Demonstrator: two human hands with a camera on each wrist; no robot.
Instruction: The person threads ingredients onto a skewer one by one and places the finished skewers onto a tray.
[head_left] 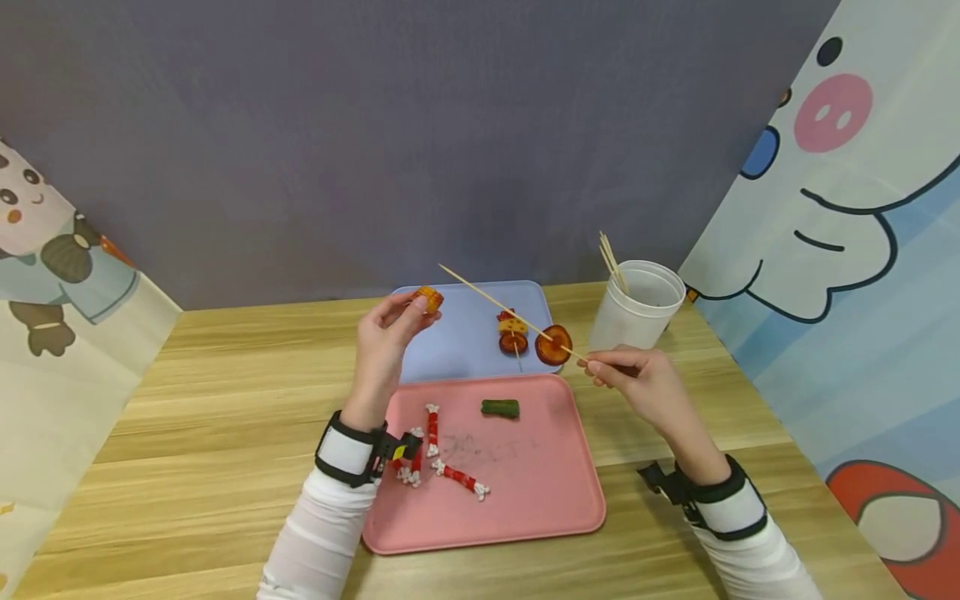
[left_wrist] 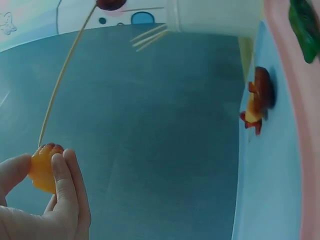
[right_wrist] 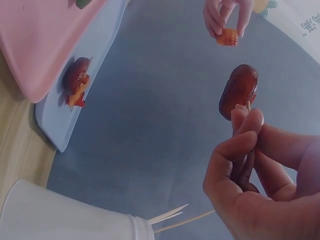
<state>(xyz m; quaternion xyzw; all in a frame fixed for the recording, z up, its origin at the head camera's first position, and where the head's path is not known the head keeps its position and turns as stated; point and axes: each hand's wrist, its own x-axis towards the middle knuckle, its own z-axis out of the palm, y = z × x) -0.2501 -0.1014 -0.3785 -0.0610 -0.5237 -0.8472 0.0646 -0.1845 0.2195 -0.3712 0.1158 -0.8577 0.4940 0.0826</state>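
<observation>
My left hand point(head_left: 381, 354) pinches a yellow-orange chunk of corn point(head_left: 430, 297) between thumb and fingers, above the back left of the blue tray. My right hand point(head_left: 641, 385) grips the lower end of a bamboo skewer point(head_left: 487, 297). A round reddish-brown slice point(head_left: 552, 356) is threaded on this skewer, close to the fingers. The skewer's bare tip points up and left toward the corn. In the left wrist view the tip point(left_wrist: 41, 142) lines up with the corn's top edge; whether they touch, I cannot tell.
On the blue tray point(head_left: 442, 354) lies another skewer with a brown slice, a yellow piece point(head_left: 513, 326) and a red piece. The pink tray point(head_left: 525, 492) holds a green piece point(head_left: 500, 408) and several red-and-white pieces point(head_left: 460, 478). A white cup point(head_left: 630, 325) with skewers point(head_left: 609, 260) stands right.
</observation>
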